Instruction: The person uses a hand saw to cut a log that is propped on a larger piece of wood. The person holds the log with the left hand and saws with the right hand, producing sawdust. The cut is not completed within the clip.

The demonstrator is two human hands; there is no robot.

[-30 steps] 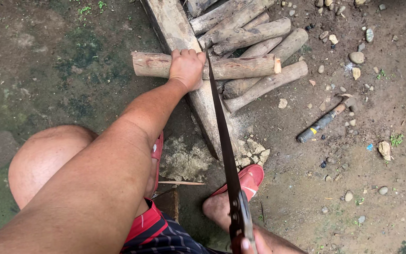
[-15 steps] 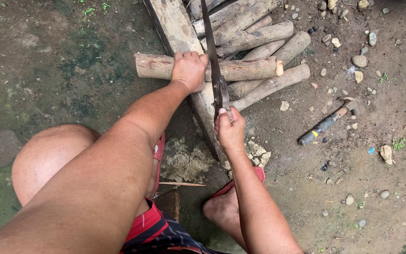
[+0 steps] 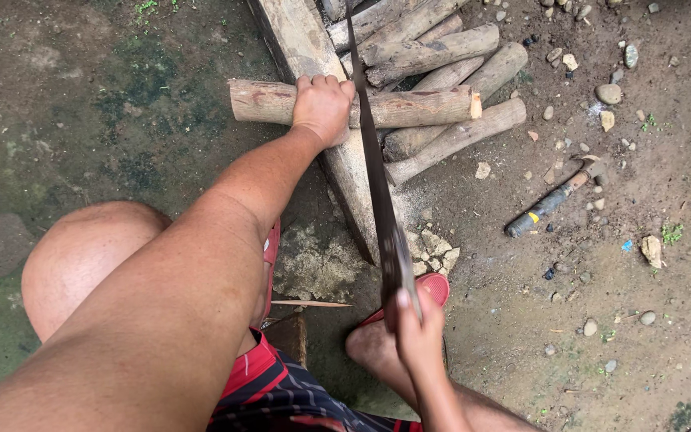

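A: Bare dirt ground [image 3: 65, 120] w/ pebbles, outdoors. What's in hand?

B: Left hand [image 3: 323, 108] clamped over a short log [image 3: 409, 108] lying across a slanted wooden beam [image 3: 297, 40]. Right hand [image 3: 417, 328] closed round the handle of a handsaw [image 3: 377, 184], blade resting on the log just beside the left hand.

A: How far thru?

B: Log looks whole; can't see kerf depth. Sawdust on the ground, more logs [image 3: 441, 52] stacked behind.
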